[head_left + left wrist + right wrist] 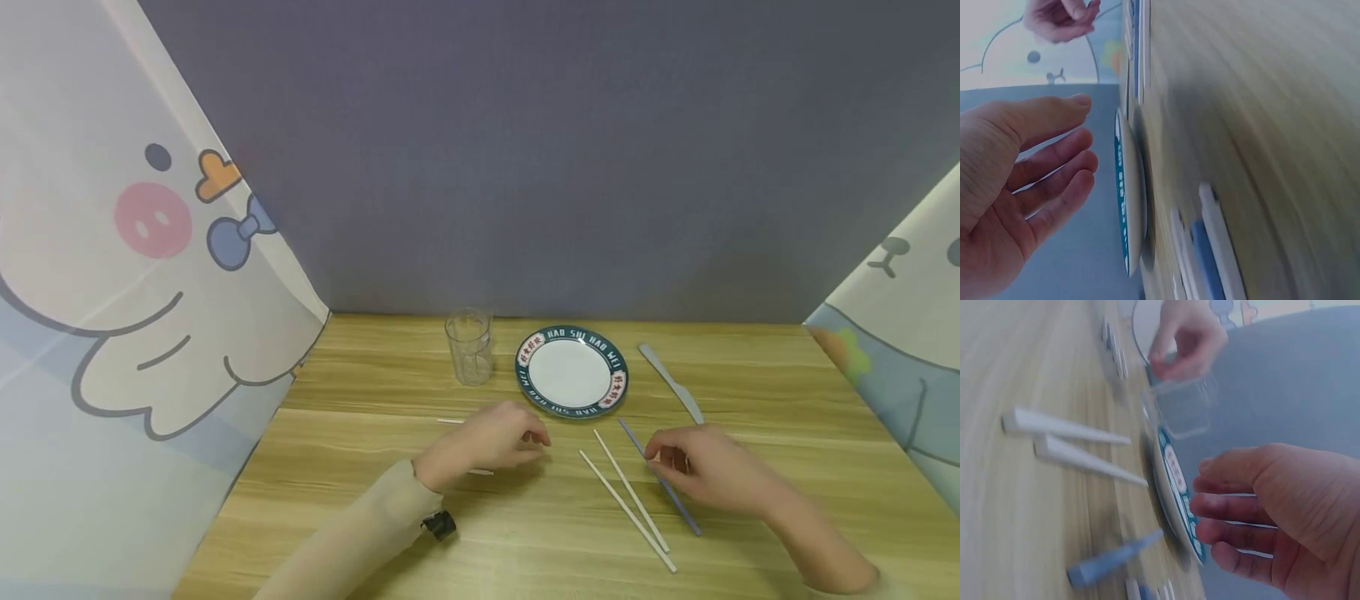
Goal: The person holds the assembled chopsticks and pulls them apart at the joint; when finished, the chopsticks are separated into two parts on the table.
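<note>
Room (bare wood (558, 504)) separates left hand (495, 438) from plate edge (564, 410), white chopsticks (627, 512).

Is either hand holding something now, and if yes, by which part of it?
Nothing is held: the left hand and the right hand are both empty, and the blue chopstick lies on the table.

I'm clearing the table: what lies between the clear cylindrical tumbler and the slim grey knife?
In the head view, a round, white, teal-rimmed plate lies between tumbler and knife.
</note>
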`<act>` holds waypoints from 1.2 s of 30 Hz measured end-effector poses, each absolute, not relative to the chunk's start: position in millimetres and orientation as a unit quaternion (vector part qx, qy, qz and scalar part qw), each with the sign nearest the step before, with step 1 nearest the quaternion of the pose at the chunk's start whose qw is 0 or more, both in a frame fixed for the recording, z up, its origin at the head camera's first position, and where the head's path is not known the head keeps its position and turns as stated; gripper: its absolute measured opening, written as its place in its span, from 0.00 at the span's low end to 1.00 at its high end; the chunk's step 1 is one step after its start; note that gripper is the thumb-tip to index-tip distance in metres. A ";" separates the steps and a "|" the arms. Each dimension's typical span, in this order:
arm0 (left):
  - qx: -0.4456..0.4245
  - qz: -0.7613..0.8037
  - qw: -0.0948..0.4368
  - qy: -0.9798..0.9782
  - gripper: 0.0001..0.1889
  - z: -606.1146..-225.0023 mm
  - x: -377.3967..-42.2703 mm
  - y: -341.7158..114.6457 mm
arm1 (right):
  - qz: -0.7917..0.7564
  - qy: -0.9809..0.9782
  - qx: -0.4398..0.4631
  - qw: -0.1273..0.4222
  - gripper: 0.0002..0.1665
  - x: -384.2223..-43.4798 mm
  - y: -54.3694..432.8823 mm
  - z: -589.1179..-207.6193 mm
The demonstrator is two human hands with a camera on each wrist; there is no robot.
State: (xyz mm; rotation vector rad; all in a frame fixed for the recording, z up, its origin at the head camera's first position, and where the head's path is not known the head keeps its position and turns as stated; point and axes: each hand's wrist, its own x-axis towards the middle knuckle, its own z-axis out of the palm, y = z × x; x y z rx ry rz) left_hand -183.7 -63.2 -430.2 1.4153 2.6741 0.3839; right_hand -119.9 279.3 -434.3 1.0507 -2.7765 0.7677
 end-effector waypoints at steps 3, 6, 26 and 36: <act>0.478 0.114 0.037 0.870 0.08 -431.7 -183.5 -51.2 | 0.259 -0.896 0.360 0.034 0.09 -121.1 268.3 -436.5; 0.492 0.112 0.030 0.863 0.09 -435.0 -183.0 -39.7 | 0.277 -0.887 0.369 0.012 0.09 -121.1 257.8 -439.7; 0.536 0.084 0.039 0.839 0.12 -459.9 -172.5 9.1 | 0.246 -0.910 0.334 -0.031 0.11 -112.9 234.4 -460.0; 0.550 0.059 0.049 0.832 0.05 -463.0 -174.0 16.3 | 0.246 -0.916 0.317 -0.018 0.14 -109.3 226.0 -468.6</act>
